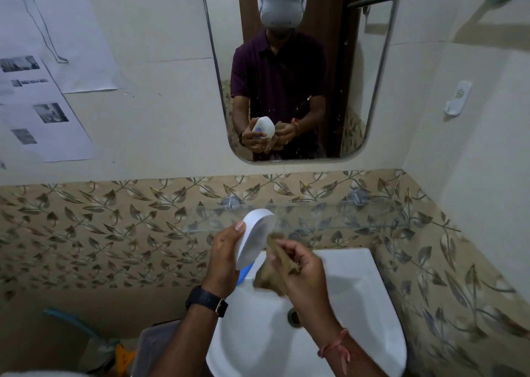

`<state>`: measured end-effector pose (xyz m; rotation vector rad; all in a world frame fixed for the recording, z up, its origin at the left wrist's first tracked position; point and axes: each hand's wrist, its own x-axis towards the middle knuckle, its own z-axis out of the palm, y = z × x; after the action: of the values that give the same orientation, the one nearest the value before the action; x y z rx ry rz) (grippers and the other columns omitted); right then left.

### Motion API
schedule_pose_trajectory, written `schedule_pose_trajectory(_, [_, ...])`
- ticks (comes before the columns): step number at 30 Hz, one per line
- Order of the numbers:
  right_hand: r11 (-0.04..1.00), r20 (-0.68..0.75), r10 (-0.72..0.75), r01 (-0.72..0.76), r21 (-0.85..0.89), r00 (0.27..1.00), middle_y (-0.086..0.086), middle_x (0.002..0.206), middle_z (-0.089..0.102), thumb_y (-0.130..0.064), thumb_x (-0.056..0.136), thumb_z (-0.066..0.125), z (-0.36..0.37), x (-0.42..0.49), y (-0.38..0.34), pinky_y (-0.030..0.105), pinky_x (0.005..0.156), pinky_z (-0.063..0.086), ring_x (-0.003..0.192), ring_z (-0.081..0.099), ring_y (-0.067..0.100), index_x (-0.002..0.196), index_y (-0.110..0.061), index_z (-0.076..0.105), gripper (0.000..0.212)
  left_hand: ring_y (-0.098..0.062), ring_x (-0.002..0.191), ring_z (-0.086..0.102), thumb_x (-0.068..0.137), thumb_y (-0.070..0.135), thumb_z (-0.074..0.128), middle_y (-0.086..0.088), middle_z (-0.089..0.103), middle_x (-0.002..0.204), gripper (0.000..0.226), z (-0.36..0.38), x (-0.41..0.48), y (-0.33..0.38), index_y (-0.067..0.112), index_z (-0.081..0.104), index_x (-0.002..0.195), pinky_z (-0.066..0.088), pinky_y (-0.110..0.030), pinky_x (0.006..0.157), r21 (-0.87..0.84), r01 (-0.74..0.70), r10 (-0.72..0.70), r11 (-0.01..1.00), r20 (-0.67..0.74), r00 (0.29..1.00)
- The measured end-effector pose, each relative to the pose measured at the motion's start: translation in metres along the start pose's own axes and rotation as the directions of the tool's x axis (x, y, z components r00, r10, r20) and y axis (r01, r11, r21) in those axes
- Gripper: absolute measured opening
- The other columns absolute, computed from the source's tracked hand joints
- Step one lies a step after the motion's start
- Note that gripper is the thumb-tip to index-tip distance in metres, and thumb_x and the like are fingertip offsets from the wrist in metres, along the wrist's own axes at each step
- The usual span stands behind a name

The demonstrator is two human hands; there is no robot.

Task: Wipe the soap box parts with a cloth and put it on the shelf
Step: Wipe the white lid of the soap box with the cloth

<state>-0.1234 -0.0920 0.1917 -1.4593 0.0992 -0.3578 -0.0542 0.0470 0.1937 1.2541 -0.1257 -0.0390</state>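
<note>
Fingers (pixel 239 227) of my left hand (pixel 222 257) are wrapped around the white soap box part (pixel 253 237), thumb on its upper edge, and they hold it tilted on its side above the washbasin (pixel 358 290), just in front of the glass shelf (pixel 329 216). My right hand (pixel 301 273) has its fingers closed on a bunched brown cloth (pixel 271 265), which touches the open face of the part.

To wipe well, I think I should keep the left grip firm on the rim and push the cloth around the inner face and into the corners, then turn the part to reach its outer side.

A blue piece (pixel 245 273) shows under the white part, but I cannot tell if it is the second part of the box or something else. The cloth is blurred, so where exactly it touches the part is unclear. The shelf is transparent and its front edge is hard to see.
</note>
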Motion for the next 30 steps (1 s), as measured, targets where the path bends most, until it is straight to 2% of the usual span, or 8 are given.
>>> schedule_pose_trajectory(6, [0.995, -0.054, -0.097, 0.098, 0.002, 0.994, -0.018, 0.100, 0.075, -0.002, 0.085, 0.073, 0.026, 0.010, -0.003, 0.020, 0.080, 0.058, 0.095, 0.071, 0.005, 0.099, -0.034, 0.072, 0.036, -0.029, 0.094, 0.073, 0.074, 0.061, 0.078, -0.020, 0.076, 0.105, 0.061, 0.015, -0.006, -0.015, 0.009, 0.078, 0.106, 0.061, -0.037, 0.077, -0.032, 0.029, -0.028, 0.999, 0.036, 0.999])
schedule_pose_trajectory(11, [0.945, 0.271, -0.160, 0.227, -0.236, 0.949, -0.003, 0.096, 0.075, -0.006, 0.088, 0.069, 0.020, 0.011, 0.006, 0.027, 0.082, 0.057, 0.091, 0.070, 0.011, 0.102, -0.016, 0.077, 0.018, -0.027, 0.092, 0.070, 0.072, 0.062, 0.076, -0.013, 0.075, 0.099, 0.053, 0.013, 0.000, -0.015, 0.019, 0.081, 0.102, 0.056, -0.042, 0.082, -0.071, 0.058, -0.061, 0.996, -0.047, 0.997])
schedule_pose_trajectory(13, [0.855, 0.391, -0.170, 0.333, -0.399, 0.904, 0.000, 0.093, 0.074, -0.007, 0.088, 0.066, 0.013, 0.016, 0.000, 0.017, 0.078, 0.053, 0.086, 0.066, 0.009, 0.097, -0.016, 0.078, 0.018, -0.022, 0.089, 0.072, 0.074, 0.060, 0.073, -0.005, 0.078, 0.096, 0.045, 0.013, -0.001, -0.017, 0.026, 0.081, 0.101, 0.059, -0.038, 0.074, -0.078, 0.055, -0.060, 0.995, -0.067, 0.996])
schedule_pose_trajectory(15, [0.748, 0.477, -0.029, 0.336, -0.573, 0.878, 0.001, 0.086, 0.072, -0.006, 0.086, 0.059, 0.005, 0.020, -0.003, 0.008, 0.066, 0.044, 0.084, 0.065, 0.012, 0.088, -0.017, 0.077, 0.022, -0.021, 0.088, 0.070, 0.079, 0.059, 0.066, 0.000, 0.077, 0.094, 0.042, 0.010, -0.001, -0.017, 0.029, 0.079, 0.106, 0.060, -0.034, 0.064, -0.150, 0.062, -0.081, 0.987, -0.121, 0.989])
schedule_pose_trajectory(17, [0.583, 0.466, 0.193, 0.281, -0.762, 0.864, 0.003, 0.075, 0.064, -0.006, 0.082, 0.054, -0.008, 0.022, 0.000, 0.019, 0.062, 0.043, 0.086, 0.068, 0.024, 0.068, -0.015, 0.068, 0.022, -0.023, 0.092, 0.065, 0.084, 0.059, 0.060, -0.003, 0.072, 0.100, 0.050, 0.003, 0.003, -0.013, 0.028, 0.071, 0.122, 0.057, -0.033, 0.060, -0.276, 0.080, -0.125, 0.958, -0.151, 0.981])
schedule_pose_trajectory(19, [0.491, 0.361, 0.311, 0.177, -0.853, 0.879, 0.005, 0.083, 0.069, -0.007, 0.082, 0.055, -0.026, 0.023, 0.004, 0.024, 0.066, 0.050, 0.086, 0.069, 0.025, 0.079, -0.011, 0.071, 0.017, -0.031, 0.106, 0.059, 0.084, 0.061, 0.060, -0.013, 0.064, 0.120, 0.069, -0.007, 0.010, -0.008, 0.020, 0.058, 0.140, 0.055, -0.035, 0.070, -0.339, 0.101, -0.150, 0.935, -0.121, 0.981])
schedule_pose_trajectory(25, [0.827, 0.161, -0.002, 0.092, -0.555, 0.987, -0.014, 0.072, 0.072, -0.005, 0.083, 0.068, -0.026, 0.027, -0.017, 0.006, 0.054, 0.045, 0.064, 0.065, -0.002, 0.090, -0.021, 0.079, 0.021, -0.034, 0.113, 0.052, 0.080, 0.063, 0.064, -0.017, 0.056, 0.128, 0.079, -0.017, 0.016, -0.012, 0.018, 0.054, 0.144, 0.050, -0.039, 0.077, -0.346, 0.145, -0.176, 0.927, -0.060, 0.983])
schedule_pose_trajectory(30, [0.805, 0.210, -0.294, 0.360, -0.471, 0.932, 0.000, 0.104, 0.074, -0.005, 0.089, 0.064, 0.017, 0.024, -0.016, 0.014, 0.087, 0.051, 0.096, 0.066, 0.008, 0.112, -0.015, 0.076, 0.028, -0.020, 0.088, 0.072, 0.085, 0.055, 0.064, -0.010, 0.074, 0.104, 0.050, -0.001, 0.009, -0.033, 0.019, 0.075, 0.117, 0.058, -0.030, 0.064, -0.266, 0.113, -0.140, 0.957, -0.086, 0.986])
